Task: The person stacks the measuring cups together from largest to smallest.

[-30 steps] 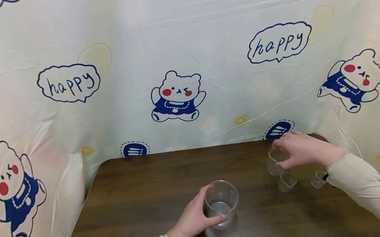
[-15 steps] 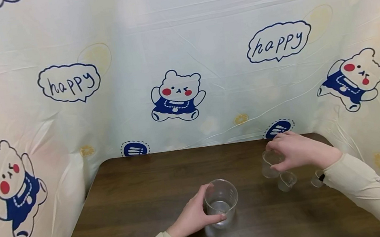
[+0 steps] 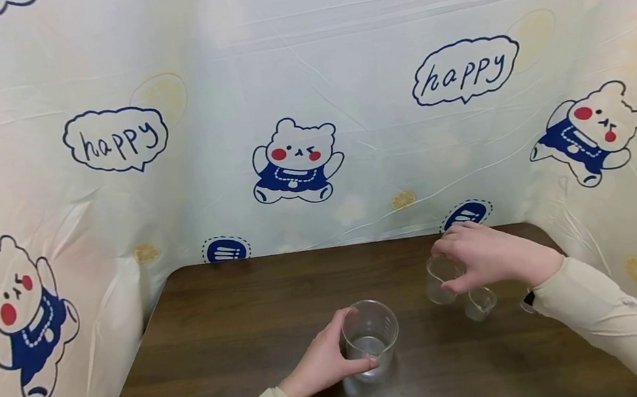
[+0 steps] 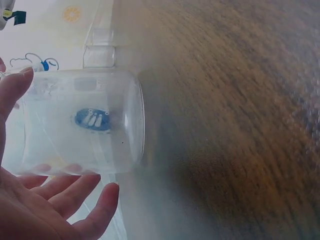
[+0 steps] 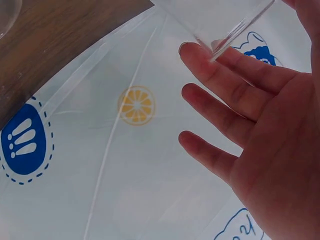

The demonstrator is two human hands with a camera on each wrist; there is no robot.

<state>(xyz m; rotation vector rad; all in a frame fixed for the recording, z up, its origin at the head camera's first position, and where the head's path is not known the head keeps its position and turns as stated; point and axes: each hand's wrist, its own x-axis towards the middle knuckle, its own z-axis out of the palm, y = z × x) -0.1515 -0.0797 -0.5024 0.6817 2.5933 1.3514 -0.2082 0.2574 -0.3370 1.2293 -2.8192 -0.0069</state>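
Observation:
In the head view my left hand (image 3: 321, 363) grips the large clear beaker (image 3: 377, 327), thumb on the near side and fingers round the far left. The beaker stands upright on the table, faint graduation marks on its wall. In the left wrist view its clear wall (image 4: 60, 135) lies between thumb and fingers. Farther right, my right hand (image 3: 488, 255) holds a medium clear beaker (image 3: 439, 287) from above, pinched near the rim between thumb and fingers. The right wrist view shows only part of that beaker (image 5: 220, 20), at the fingertips. A smaller beaker (image 3: 481, 304) stands just below this hand.
A still smaller beaker (image 3: 527, 302) is mostly hidden behind the right cuff. The dark wooden table (image 3: 238, 320) ends at the back against a light curtain (image 3: 373, 149) printed with bears, which also hangs along both sides.
My right hand has moved left with the medium beaker, bringing it closer to the large one. The left hand and large beaker stay in place. The right cuff now covers more of the smallest beaker.

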